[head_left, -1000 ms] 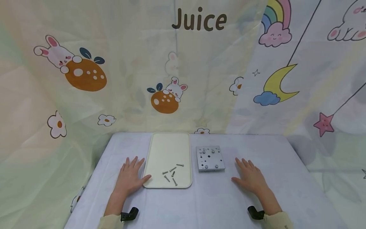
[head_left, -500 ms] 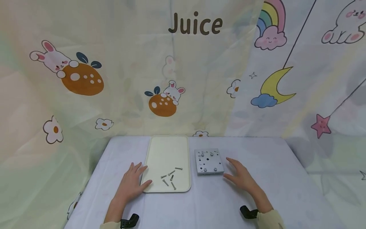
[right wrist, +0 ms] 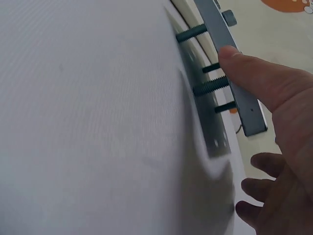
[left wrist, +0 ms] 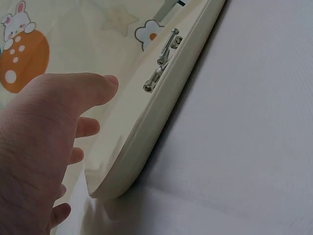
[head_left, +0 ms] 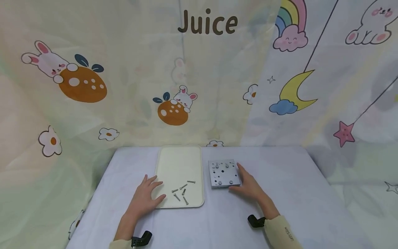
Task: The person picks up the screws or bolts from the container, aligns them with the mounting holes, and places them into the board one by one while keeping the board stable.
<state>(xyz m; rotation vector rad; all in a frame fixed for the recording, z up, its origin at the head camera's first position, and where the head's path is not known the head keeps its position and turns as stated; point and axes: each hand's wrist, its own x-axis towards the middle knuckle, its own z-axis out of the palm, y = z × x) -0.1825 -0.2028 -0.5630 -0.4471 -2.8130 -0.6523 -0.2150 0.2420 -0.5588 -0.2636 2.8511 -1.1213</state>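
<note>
My right hand (head_left: 251, 189) holds a square metal plate (head_left: 225, 176) at its near right corner, thumb on the near edge and fingers along the right side. Bolt heads and holes dot its top. In the right wrist view, the thumb (right wrist: 254, 73) presses the plate's side, and threaded bolts (right wrist: 211, 87) stick out underneath. My left hand (head_left: 143, 199) is over the left edge of a cream tray (head_left: 178, 162), fingers spread and loosely bent, gripping nothing. Several small screws (head_left: 191, 181) lie scattered in the tray's near half; in the left wrist view, the thumb (left wrist: 93, 90) hovers beside them.
A pale cloth covers the table (head_left: 273, 162). Behind it hangs a printed curtain (head_left: 130, 86) with cartoon rabbits and the word Juice. Each wrist carries a black camera (head_left: 256, 221). The tray stands just left of the plate, with a narrow gap between.
My right hand has moved left from the bare cloth to the plate's corner and taken hold of it. The left hand's fingers have bent slightly over the tray edge. The view has shifted a little.
</note>
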